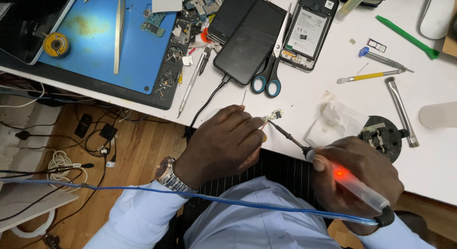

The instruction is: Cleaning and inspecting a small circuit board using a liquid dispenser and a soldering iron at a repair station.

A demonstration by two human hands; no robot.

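My left hand [223,144] pinches a tiny circuit board [273,116] at the front edge of the white table [333,92], a thin solder wire poking up from its fingers. My right hand [357,175] grips a translucent soldering iron [350,182] with a glowing red light. The iron's dark tip [282,130] touches the small board. A blue cable [190,195] runs from the iron's rear across my lap.
On the table lie a dark phone [250,39], blue-handled scissors [273,63], an opened phone [309,32], a crumpled tissue [335,120], a round black holder [385,135], small tools and a green pry stick [407,37]. A blue work mat [102,39] lies left, with a solder spool [55,43].
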